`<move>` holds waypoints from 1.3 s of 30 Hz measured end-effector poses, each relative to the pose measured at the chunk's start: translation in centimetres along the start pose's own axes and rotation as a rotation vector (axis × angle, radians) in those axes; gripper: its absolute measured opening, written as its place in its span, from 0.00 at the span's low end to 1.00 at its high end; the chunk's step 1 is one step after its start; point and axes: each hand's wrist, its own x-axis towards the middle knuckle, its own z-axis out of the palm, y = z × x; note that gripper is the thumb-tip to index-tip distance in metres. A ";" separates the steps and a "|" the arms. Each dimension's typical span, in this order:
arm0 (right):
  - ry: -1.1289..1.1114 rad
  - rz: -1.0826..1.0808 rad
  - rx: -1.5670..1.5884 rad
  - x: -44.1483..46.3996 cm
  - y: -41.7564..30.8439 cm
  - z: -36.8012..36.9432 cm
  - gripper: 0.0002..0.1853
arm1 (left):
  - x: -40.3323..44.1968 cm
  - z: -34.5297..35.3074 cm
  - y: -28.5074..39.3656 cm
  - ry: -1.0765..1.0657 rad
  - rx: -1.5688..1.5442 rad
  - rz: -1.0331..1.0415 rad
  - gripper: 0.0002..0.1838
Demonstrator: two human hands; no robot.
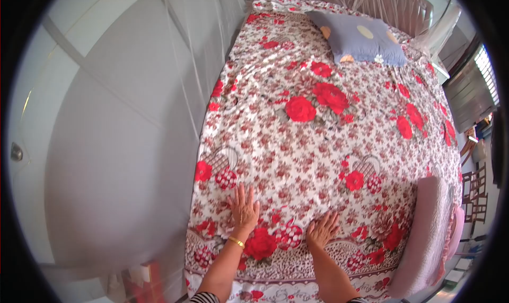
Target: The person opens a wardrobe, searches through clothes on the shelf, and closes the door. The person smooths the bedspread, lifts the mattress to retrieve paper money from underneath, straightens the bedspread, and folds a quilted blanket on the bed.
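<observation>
A white sheet with red flowers and small brown blossoms (286, 160) covers the bed. My left hand (244, 210) lies palm down on it toward the left side, fingers spread, with a gold-coloured band at the wrist. To its right, my right hand (323, 230) rests flat on the same sheet with its fingers apart, beside a red dotted heart print. Neither hand holds anything. The cloth shows small wrinkles, mostly at the upper left.
A grey-blue pillow (363, 38) lies at the far end near the headboard (392, 3). Folded pink bedding (421, 239) sits at the lower right edge. Sheer netting (175, 54) hangs along the left. Wooden chairs (474, 194) stand beyond the bed's right side.
</observation>
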 end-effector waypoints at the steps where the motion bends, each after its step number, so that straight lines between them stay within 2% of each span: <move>1: 0.008 -0.007 -0.004 0.0 0.2 0.3 0.38 | 1.4 0.9 0.1 0.014 -0.019 0.012 0.30; 3: -0.032 -0.008 0.006 0.1 0.3 -0.2 0.38 | 2.9 2.9 0.4 0.063 0.059 -0.256 0.30; 5: -0.049 -0.016 0.057 0.3 0.7 -0.9 0.37 | 3.3 2.5 0.5 0.016 0.021 -0.275 0.31; 7: -0.079 -0.238 0.077 2.6 4.0 -1.1 0.36 | 3.3 2.9 0.1 -0.018 0.052 -0.282 0.31; 8: -0.094 -0.222 -0.053 5.2 5.7 -2.1 0.33 | 3.4 3.1 0.0 -0.029 0.058 -0.284 0.32; 9: 0.253 -0.297 -0.078 8.9 10.4 1.2 0.30 | 3.3 3.2 0.0 -0.054 0.057 -0.284 0.32; 10: 0.320 -0.055 -0.161 14.4 10.4 -0.1 0.28 | 3.4 3.3 -0.1 -0.068 0.051 -0.288 0.32; 11: 0.346 0.061 -0.089 20.4 11.8 -0.4 0.28 | 3.6 3.4 -0.2 -0.076 0.047 -0.294 0.32; 12: 0.265 0.248 -0.013 26.1 9.7 -2.8 0.31 | 3.7 3.6 -0.4 -0.099 0.034 -0.310 0.32; 13: 0.246 0.321 -0.054 32.3 10.8 -1.5 0.33 | 3.5 3.9 -0.6 -0.108 0.043 -0.301 0.31; 14: 0.177 0.333 -0.150 36.9 7.9 -2.4 0.35 | 3.3 4.1 -0.7 -0.115 0.052 -0.297 0.31; 15: -0.004 0.484 -0.116 41.2 3.9 -3.4 0.38 | 3.3 4.3 -0.8 -0.118 0.066 -0.294 0.31; 16: -0.146 0.358 -0.255 47.6 4.4 0.5 0.40 | 3.3 4.4 -0.8 -0.121 0.018 -0.310 0.31; 17: -0.014 0.089 -0.205 48.6 -2.5 0.5 0.40 | 3.3 4.4 -0.8 -0.133 -0.006 -0.323 0.31; 18: 0.163 0.454 -0.074 49.7 -11.3 1.6 0.36 | 3.1 4.6 -0.9 -0.138 0.063 -0.314 0.30; 19: 0.035 0.232 0.084 51.5 -17.4 3.9 0.35 | 3.1 5.0 -1.0 -0.133 0.134 -0.307 0.29; 20: 0.158 -0.041 0.044 50.3 -25.8 3.6 0.34 | 3.1 5.2 -1.1 -0.119 0.076 -0.317 0.29; 22: 0.087 -0.380 0.167 49.0 -40.1 6.3 0.30 | 2.9 5.5 -1.2 -0.109 0.011 -0.325 0.31; 23: -0.190 -0.482 0.241 45.3 -46.3 4.8 0.29 | 2.8 5.5 -1.2 -0.085 0.044 -0.336 0.29; 24: -0.029 -0.591 0.313 42.4 -51.3 7.7 0.28 | 2.7 5.4 -1.4 -0.120 0.030 -0.339 0.29; 25: 0.249 -0.709 0.203 38.1 -54.4 9.7 0.24 | 3.0 4.8 -1.3 -0.144 0.014 -0.339 0.29; 26: -0.287 -0.968 -0.034 37.0 -57.3 9.1 0.25 | 2.8 4.9 -1.2 -0.095 -0.164 -0.404 0.29; 27: -0.351 -0.944 0.239 34.6 -59.4 11.1 0.26 | 2.6 5.0 -1.1 -0.036 -0.342 -0.465 0.29; 28: -0.421 -0.913 0.507 31.9 -60.5 14.4 0.26 | 1.7 5.6 -1.6 -0.138 0.067 -0.317 0.29; 29: -0.416 -0.936 0.514 30.5 -60.7 16.2 0.26 | 1.3 6.3 -2.1 -0.247 0.473 -0.170 0.29; 31: -0.053 -0.957 0.696 27.8 -59.9 19.7 0.25 | 2.7 5.0 -1.6 -0.107 0.246 -0.248 0.29; 32: -0.082 -1.048 0.741 28.1 -59.2 16.0 0.23 | 3.2 4.6 -1.5 -0.137 0.172 -0.285 0.29; 33: -0.150 -1.044 0.745 28.4 -57.7 11.5 0.21 | 3.2 4.4 -1.3 -0.173 0.090 -0.318 0.30; 34: -0.199 -1.047 0.750 28.9 -56.6 7.5 0.18 | 3.0 4.9 -1.4 -0.120 0.018 -0.329 0.31; 36: 0.196 -1.075 0.839 31.2 -53.2 3.4 0.14 | 2.6 5.3 -1.3 -0.109 -0.036 -0.315 0.32; 38: 0.614 -1.014 0.547 37.0 -48.2 2.7 0.16 | 2.7 5.4 -1.4 -0.099 -0.057 -0.324 0.32; 39: 0.633 -0.880 0.421 39.6 -45.0 1.1 0.16 | 2.6 5.4 -1.4 -0.109 -0.047 -0.323 0.32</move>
